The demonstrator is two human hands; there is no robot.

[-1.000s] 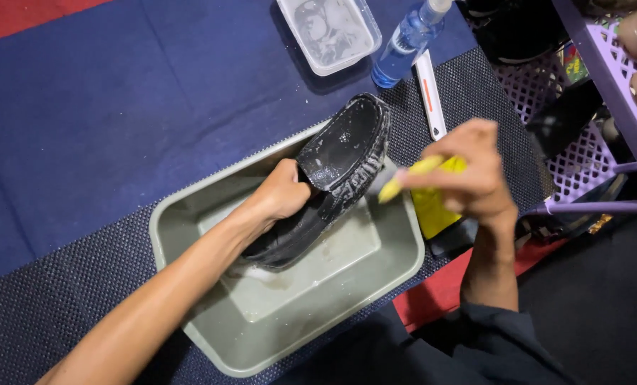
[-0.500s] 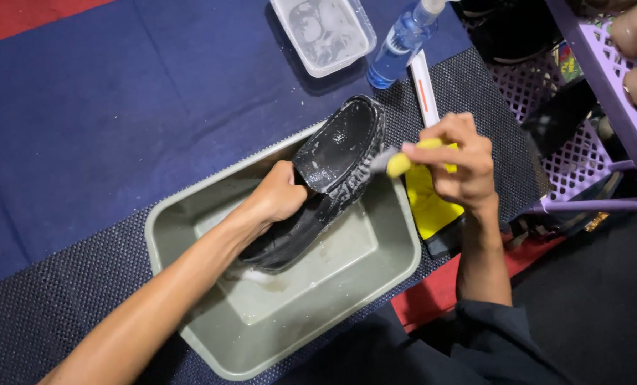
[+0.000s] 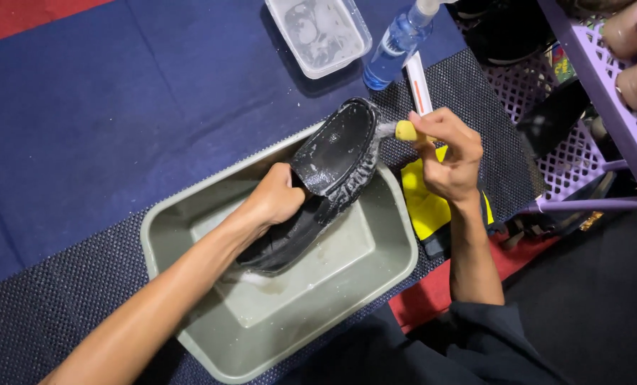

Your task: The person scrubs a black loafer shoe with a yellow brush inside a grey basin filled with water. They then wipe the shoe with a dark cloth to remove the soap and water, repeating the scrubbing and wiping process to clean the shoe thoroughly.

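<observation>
The left hand (image 3: 275, 199) was wrapped round the middle of a black shoe (image 3: 325, 178), holding it sole-up and tilted over a grey basin (image 3: 397, 249). The right hand (image 3: 450, 160) pinched a yellow-handled brush (image 3: 404, 130), its bristles against the wet, foamy toe. Beyond lay a clear tub (image 3: 318, 32), a blue spray bottle (image 3: 397, 43) and a white tube (image 3: 418, 85). A yellow cloth (image 3: 422, 207) sat under the right wrist, on the dark nubbly mat (image 3: 47, 299).

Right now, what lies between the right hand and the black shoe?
In the head view, only the yellow-handled brush: the right hand grips its handle, and its bristles meet the sole edge of the black shoe, which the left hand holds.
</observation>
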